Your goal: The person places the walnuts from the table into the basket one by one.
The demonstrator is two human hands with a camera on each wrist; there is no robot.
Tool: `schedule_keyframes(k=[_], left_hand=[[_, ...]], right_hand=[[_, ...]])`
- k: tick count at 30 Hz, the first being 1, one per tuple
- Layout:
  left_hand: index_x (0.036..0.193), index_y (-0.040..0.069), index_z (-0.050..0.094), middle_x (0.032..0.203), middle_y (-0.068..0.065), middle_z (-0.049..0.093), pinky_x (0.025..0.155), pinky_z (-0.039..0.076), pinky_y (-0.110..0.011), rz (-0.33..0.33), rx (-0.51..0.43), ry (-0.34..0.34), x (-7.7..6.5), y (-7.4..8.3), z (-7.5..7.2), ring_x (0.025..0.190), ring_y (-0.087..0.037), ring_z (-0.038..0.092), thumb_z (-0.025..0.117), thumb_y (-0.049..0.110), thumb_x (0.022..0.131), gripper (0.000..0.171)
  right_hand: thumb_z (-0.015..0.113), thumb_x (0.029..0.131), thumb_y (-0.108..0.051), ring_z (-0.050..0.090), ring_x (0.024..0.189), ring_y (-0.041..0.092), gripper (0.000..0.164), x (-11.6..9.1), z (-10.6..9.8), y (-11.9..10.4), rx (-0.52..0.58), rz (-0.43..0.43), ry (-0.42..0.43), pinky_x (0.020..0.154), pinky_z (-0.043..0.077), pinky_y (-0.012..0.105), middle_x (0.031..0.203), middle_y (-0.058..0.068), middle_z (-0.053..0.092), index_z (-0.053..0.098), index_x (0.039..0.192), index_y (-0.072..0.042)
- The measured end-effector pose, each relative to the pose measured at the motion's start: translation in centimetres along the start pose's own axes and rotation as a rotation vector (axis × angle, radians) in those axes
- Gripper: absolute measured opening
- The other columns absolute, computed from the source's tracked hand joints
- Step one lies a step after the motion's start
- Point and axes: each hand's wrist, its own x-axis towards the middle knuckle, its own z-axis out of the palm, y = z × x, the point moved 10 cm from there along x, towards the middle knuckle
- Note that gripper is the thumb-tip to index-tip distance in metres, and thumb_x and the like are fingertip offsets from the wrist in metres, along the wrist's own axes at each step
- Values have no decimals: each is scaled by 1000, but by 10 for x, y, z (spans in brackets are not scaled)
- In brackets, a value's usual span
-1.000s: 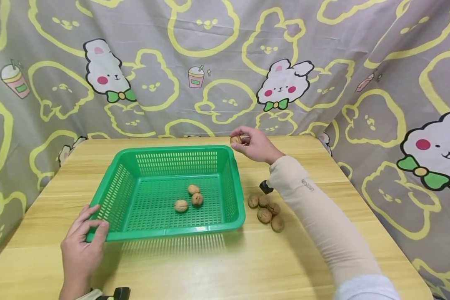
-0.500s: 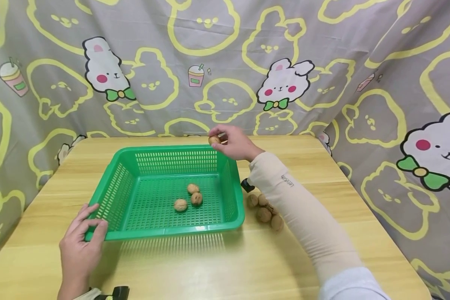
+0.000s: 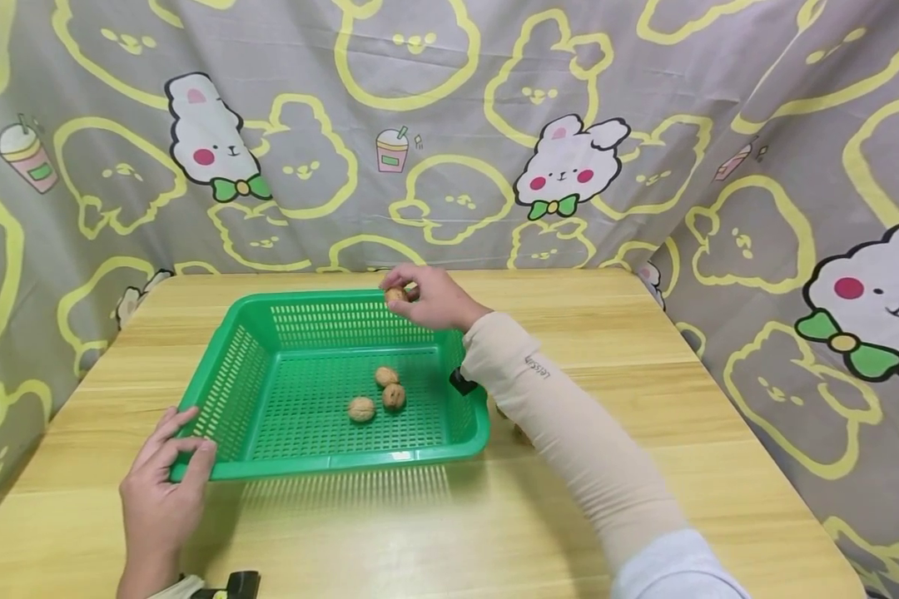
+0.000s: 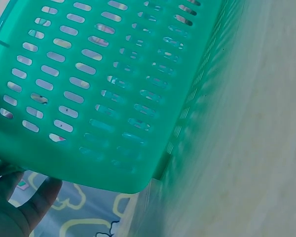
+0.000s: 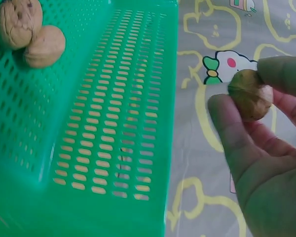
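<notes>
A walnut (image 3: 395, 294) is pinched between the thumb and fingers of my right hand (image 3: 436, 301), over the far rim of a green plastic basket (image 3: 330, 461). The right wrist view shows that walnut (image 5: 250, 95) at my fingertips, level with the rim. Inside the basket, toward its right half, lie three more walnuts (image 3: 361, 408). My left hand (image 3: 161, 491) grips the basket's near left corner, thumb and fingers on the rim. From the left wrist, the slotted basket wall (image 4: 79, 84) fills much of the view, with fingers (image 4: 42, 200) at its edge.
Right of the basket, several walnuts (image 3: 521, 436) sit on the wooden table (image 3: 644, 491), mostly hidden beneath my right sleeve (image 3: 569, 433). A patterned grey curtain (image 3: 449, 133) hangs behind the table and along its sides.
My right hand has carried the walnut leftward, from beyond the basket's far right corner to over its far rim. The sleeve now covers most of the outside walnuts. My left hand stays put.
</notes>
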Motion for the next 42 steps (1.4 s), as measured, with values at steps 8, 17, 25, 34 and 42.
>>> schedule_keyframes(k=[8, 17, 25, 34, 42], left_hand=[[77, -5, 64, 123, 16, 60, 108, 29, -19, -2, 4, 1, 0, -2, 0, 134, -10, 41, 67, 2, 87, 13], [78, -6, 64, 122, 19, 59, 109, 28, -19, -18, -11, -3, -1, -2, 2, 134, -8, 40, 68, 0, 86, 11], [78, -6, 64, 124, 15, 60, 108, 29, -19, -14, -3, -4, -2, -2, 1, 135, -12, 40, 67, 2, 87, 12], [79, -5, 64, 127, 9, 61, 108, 28, -20, 5, -2, -17, -1, -3, 1, 135, -10, 39, 66, 4, 89, 13], [78, -6, 64, 125, 13, 61, 109, 30, -20, -11, -11, -8, 0, -4, 0, 134, -8, 40, 67, 3, 87, 13]], right_hand=[[58, 96, -12, 59, 87, 17, 22, 4, 32, 10, -104, 74, -176, 73, 49, 29, 115, 9, 62, 64, 117, -9], [60, 92, -7, 57, 109, 20, 26, -2, 60, 26, -164, 154, -341, 84, 50, 32, 122, 6, 61, 63, 118, -11], [64, 92, -11, 56, 111, 21, 31, -4, 71, 36, -223, 203, -406, 80, 50, 31, 122, 6, 59, 62, 123, -10], [63, 93, -11, 44, 63, 12, 29, -12, 79, 43, -311, 279, -501, 54, 37, 25, 93, 2, 60, 61, 122, -9], [64, 91, -7, 55, 77, 13, 27, -17, 84, 48, -348, 327, -547, 58, 44, 25, 104, 6, 63, 65, 117, -14]])
